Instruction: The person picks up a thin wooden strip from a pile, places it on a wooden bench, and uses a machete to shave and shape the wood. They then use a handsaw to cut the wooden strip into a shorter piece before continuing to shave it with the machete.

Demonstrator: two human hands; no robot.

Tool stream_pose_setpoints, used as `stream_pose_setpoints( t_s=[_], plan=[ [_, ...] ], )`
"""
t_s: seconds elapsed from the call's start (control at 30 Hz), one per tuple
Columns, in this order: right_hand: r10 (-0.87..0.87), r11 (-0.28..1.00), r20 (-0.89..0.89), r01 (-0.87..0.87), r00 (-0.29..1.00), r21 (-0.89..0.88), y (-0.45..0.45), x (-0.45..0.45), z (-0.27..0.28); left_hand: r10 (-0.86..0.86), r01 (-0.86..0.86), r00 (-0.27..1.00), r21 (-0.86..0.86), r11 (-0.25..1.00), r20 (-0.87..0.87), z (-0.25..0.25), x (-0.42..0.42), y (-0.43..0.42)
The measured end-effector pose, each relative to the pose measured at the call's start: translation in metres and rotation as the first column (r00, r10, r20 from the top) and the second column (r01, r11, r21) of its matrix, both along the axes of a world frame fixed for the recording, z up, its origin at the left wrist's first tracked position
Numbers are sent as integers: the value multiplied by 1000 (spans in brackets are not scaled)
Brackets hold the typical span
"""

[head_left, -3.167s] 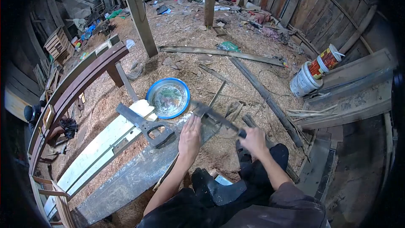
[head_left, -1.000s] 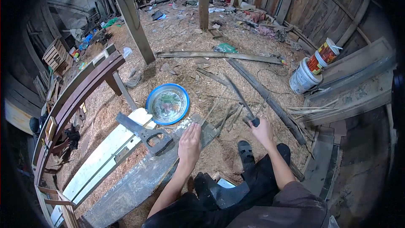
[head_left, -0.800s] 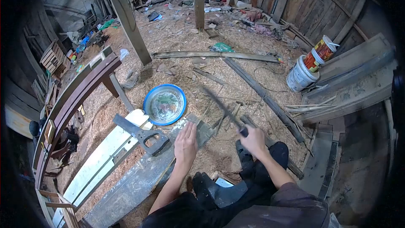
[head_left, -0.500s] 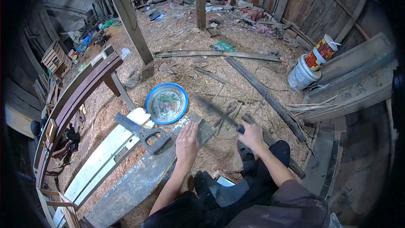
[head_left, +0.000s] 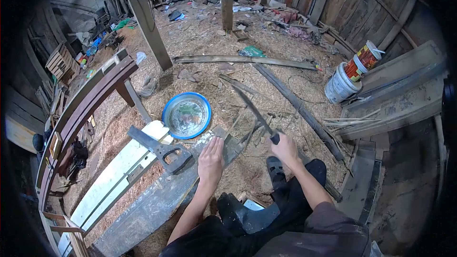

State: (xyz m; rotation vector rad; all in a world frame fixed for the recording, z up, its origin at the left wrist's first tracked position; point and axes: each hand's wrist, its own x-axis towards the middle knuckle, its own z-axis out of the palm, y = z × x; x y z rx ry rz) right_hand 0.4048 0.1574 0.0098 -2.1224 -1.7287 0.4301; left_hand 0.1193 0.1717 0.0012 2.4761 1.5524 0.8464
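My right hand (head_left: pixel 285 150) is closed round the dark handle of a machete (head_left: pixel 255 112). Its long blade points up and to the left, clear of the board. My left hand (head_left: pixel 211 161) lies flat near the far end of a worn grey plank (head_left: pixel 143 212), fingers stretched out and side by side. Whatever is under the palm is hidden. Small white chips (head_left: pixel 204 136) lie by its fingertips. Left of that hand, a hand saw (head_left: pixel 159 148) rests across a white-painted board (head_left: pixel 112 178). Beyond the fingertips stands a blue-rimmed basin (head_left: pixel 208 123).
Wood shavings cover the ground. Long timbers (head_left: pixel 297 109) lie ahead, and a wooden post (head_left: pixel 147 24) rises at the left. Stacked buckets (head_left: pixel 342 85) stand at the right. A curved reddish-brown frame (head_left: pixel 88 109) is on the left. A sandal (head_left: pixel 276 171) shows by my foot.
The machete has swung, and its blurred blade is now sharper, with the tip further up and to the right. My right hand has shifted slightly; my left hand stays put.
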Motion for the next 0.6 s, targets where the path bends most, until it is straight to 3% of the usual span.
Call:
stream_pose_setpoints(
  t_s=[0.03, 0.1, 0.17, 0.2, 0.43, 0.5, 0.57, 0.6],
  plan=[
    [-99, 995, -18, 99, 995, -11, 5, -1, 7, 2, -2, 1000, -1, 1000, -5, -2, 0, 1],
    [-40, 998, -23, 39, 999, -52, -4, 3, 2, -2, 2, 1000, -17, 1000, -9, -4, 0, 0],
    [204, 979, 120, -204, 972, -13, -18, 5, -3, 6, -6, 1000, -11, 1000, 10, -1, 1, 0],
    [249, 967, 162, -236, 955, -96, -17, 5, 1, -2, 2, 1000, -9, 1000, 14, 1, -1, 1],
    [46, 998, -23, -47, 999, -41, 14, -14, -5, -14, 18, 997, -44, 999, 70, 4, 1, -1],
    [122, 991, -39, -124, 992, -50, 8, -17, -2, -20, 23, 998, -49, 999, 65, 0, 2, 0],
    [261, 963, 148, -268, 954, 30, 10, -15, -6, -21, 24, 998, -48, 999, 63, -1, 2, 1],
    [274, 962, 141, -273, 951, -29, 20, -10, -2, -20, 23, 998, -56, 998, 61, -1, 1, 0]
  ],
)
